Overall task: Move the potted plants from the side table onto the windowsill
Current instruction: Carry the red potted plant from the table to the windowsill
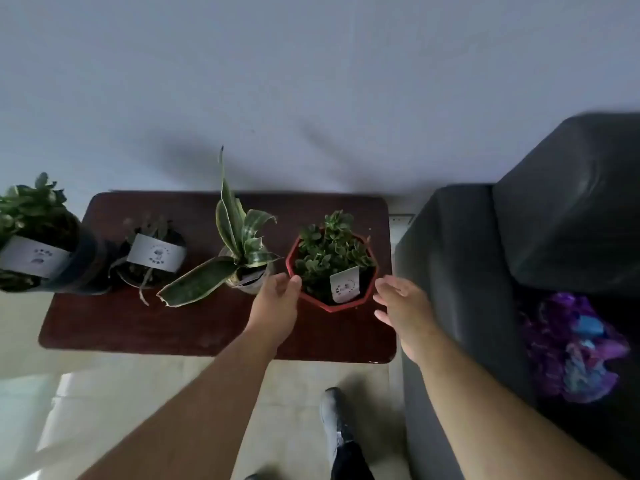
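Observation:
A dark wooden side table (pixel 194 327) holds several potted plants. At its right end stands a red octagonal pot (pixel 313 301) with a small-leaved succulent and a white tag. My left hand (pixel 277 304) is open at the pot's left rim, thumb touching or nearly touching it. My right hand (pixel 401 306) is open just right of the pot, a small gap apart. A snake plant in a pale pot (pixel 242 265) stands left of the red pot. Further left sit a small dark pot (pixel 152 261) with a white label and a larger dark pot (pixel 38 251) at the table's left end.
A dark grey sofa (pixel 519 254) stands close to the table's right end, with purple and blue cloth (pixel 571 344) on its seat. A plain wall (pixel 311 81) rises behind the table. My shoe (pixel 334 420) is on the pale tiled floor in front.

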Demonstrator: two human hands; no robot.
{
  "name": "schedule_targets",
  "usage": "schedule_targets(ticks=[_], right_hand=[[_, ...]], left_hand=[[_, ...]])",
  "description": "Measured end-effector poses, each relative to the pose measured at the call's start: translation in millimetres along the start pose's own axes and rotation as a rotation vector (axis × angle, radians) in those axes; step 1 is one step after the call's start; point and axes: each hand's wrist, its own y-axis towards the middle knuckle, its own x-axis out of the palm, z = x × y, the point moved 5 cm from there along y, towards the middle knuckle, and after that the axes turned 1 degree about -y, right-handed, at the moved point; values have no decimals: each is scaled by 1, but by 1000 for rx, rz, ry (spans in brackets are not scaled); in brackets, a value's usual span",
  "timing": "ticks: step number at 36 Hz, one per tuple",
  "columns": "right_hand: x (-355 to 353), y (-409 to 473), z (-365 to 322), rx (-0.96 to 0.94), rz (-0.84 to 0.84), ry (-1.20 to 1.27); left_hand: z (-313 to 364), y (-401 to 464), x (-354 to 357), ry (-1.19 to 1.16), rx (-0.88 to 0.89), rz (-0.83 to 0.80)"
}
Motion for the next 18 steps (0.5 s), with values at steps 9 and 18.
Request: schedule_targets(ticks=[9, 18], right_hand=[[10, 33, 8, 8, 4, -29], [4, -23, -55, -135, -56, -132]], left_hand=[[-17, 31, 9, 25, -36, 23], [26, -22, -16, -72, -4, -26]])
